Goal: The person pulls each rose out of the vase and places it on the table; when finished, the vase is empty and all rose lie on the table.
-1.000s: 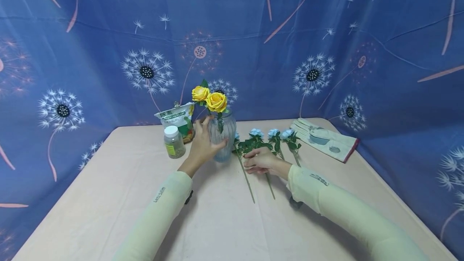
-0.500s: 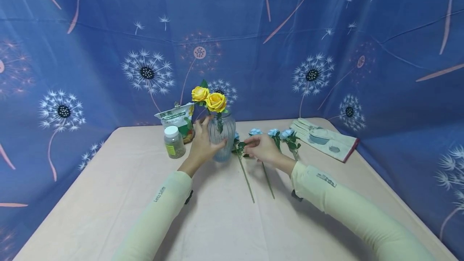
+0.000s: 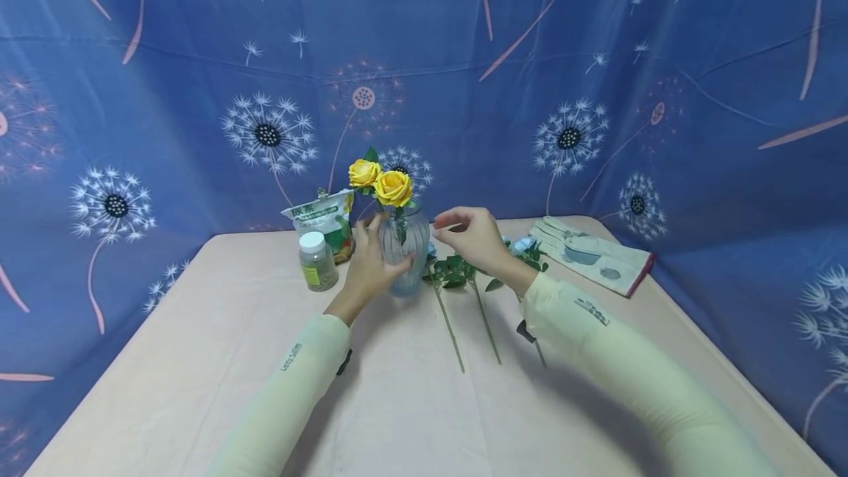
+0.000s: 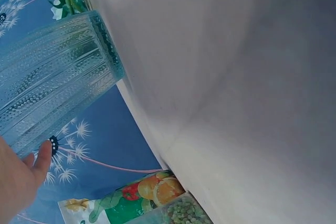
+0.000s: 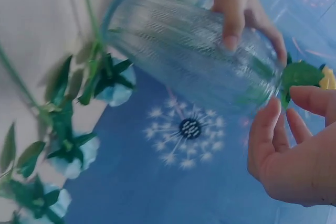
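Note:
A ribbed clear glass vase stands upright, holding two yellow roses with green leaves. My left hand grips the vase from its left side, thumb across the front. Close to the vase's upper right side is my right hand, fingers loosely bent and nothing in them. In the right wrist view, the right hand appears near the vase mouth; whether it touches the glass I cannot tell. Several blue roses lie on the table to the right, some partly hidden by the right hand and forearm.
Left of the vase stand a white-capped jar of granules and a printed bag. A pale work glove with a red cuff edge lies at the back right. A blue dandelion-print curtain hangs behind the table.
My right hand has risen from over the blue rose stems and moved up beside the vase's mouth, uncovering leaves and stems. The left hand has stayed on the vase.

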A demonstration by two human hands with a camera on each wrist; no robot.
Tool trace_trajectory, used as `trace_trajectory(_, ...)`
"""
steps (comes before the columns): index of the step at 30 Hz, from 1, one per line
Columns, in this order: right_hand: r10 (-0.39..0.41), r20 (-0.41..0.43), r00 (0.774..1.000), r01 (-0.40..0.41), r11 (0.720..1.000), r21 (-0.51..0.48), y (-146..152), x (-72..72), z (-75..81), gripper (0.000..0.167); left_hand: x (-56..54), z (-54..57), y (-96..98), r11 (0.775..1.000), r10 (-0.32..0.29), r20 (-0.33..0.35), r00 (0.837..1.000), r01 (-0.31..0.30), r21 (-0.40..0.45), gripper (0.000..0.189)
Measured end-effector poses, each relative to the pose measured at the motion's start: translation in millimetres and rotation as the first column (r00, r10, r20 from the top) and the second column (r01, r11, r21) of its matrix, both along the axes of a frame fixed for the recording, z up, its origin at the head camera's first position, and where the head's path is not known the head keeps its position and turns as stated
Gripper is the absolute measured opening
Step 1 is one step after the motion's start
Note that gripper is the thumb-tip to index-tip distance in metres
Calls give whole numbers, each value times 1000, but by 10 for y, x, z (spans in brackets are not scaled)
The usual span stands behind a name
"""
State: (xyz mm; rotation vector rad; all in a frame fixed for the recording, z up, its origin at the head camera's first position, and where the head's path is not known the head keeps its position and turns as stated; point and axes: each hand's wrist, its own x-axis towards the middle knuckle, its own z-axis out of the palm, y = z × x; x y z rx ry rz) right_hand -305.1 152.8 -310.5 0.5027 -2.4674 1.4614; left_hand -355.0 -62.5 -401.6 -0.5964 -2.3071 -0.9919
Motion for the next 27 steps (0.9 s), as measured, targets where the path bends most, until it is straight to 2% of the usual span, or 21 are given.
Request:
trace_trajectory(7, 30, -150, 988, -21, 998, 62, -246, -22, 51, 22, -7, -25, -1, 1000, -16, -9, 1000, 16, -4, 94)
trace_trajectory(14, 22, -140, 990, -11, 997, 83, -386, -110, 102, 22, -4, -20, -3, 1000, -20, -29, 999, 20, -6, 94)
trace_trajectory(21, -95, -145, 985, 115, 984, 136, -524, -143, 94, 17, -3, -15, 2, 1000, -18, -27, 999, 18, 12, 92)
trace_trajectory(27, -122, -163, 979, 151, 972, 182, -596, -189, 60, 18, -11, -28, -3, 1000, -6, -43, 999, 6, 4, 92)
